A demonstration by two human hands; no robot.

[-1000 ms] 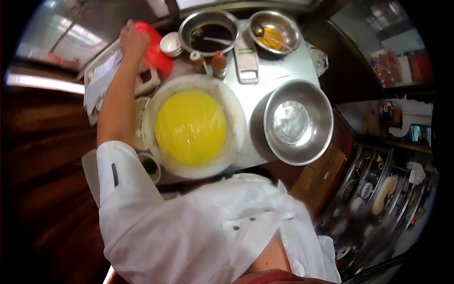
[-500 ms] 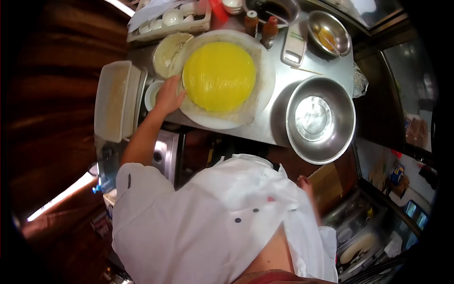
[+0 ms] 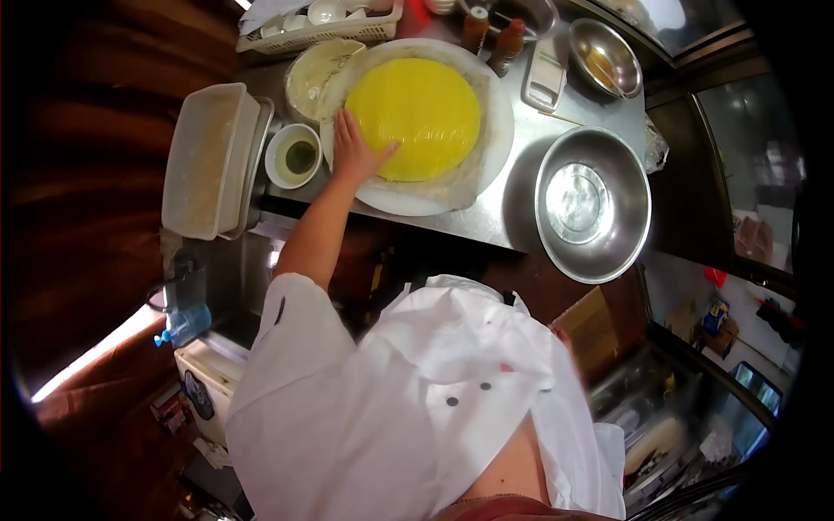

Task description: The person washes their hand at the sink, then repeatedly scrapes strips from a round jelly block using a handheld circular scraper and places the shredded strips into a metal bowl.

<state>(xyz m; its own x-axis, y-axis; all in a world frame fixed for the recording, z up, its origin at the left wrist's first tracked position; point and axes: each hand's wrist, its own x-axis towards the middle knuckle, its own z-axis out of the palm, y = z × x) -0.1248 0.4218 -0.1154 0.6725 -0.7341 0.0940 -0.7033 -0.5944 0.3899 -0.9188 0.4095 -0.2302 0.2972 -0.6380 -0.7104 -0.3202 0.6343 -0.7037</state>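
Left hand [image 3: 356,156], fingers spread, grips nothing at the yellow disc [image 3: 417,117]; white cup [image 3: 275,167] near, steel bowl [image 3: 630,208] opposite; right hand [image 3: 560,333] unclear.

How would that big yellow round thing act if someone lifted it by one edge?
The yellow round would probably droop rather than stay stiff, as it looks flat and fairly thin. Its glossy surface hints that it may be slippery, though shine alone can't prove that. It might also drag along the sheet beneath it.

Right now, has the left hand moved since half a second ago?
Yes: the left hand moved right, away from the white cup, over the edge of the yellow round.
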